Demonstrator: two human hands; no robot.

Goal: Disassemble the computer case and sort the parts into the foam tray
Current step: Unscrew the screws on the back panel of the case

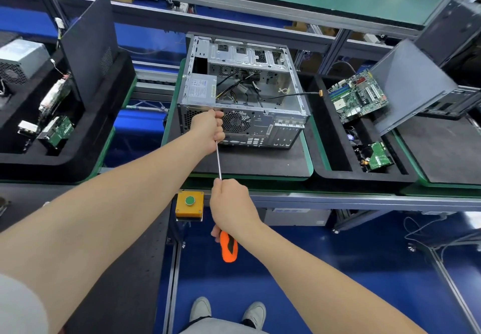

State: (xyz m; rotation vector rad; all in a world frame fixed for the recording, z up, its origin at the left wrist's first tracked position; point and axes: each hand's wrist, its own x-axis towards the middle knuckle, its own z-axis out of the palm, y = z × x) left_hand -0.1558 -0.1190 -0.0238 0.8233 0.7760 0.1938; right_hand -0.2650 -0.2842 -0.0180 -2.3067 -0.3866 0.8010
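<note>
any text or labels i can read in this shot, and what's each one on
No text here can be read.
Power supply label: printed lines, too small to read.
Motherboard: any markings are too small to read.
Yellow button box: green button, no wording visible.

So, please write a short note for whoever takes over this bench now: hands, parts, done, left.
Left hand: grips the screwdriver shaft at the computer case rear panel.
Right hand: grips its orange handle.
Done: case side open; motherboard lies in the foam tray on the right.
Left: power supply and cables are inside the case, to remove and sort.
</note>
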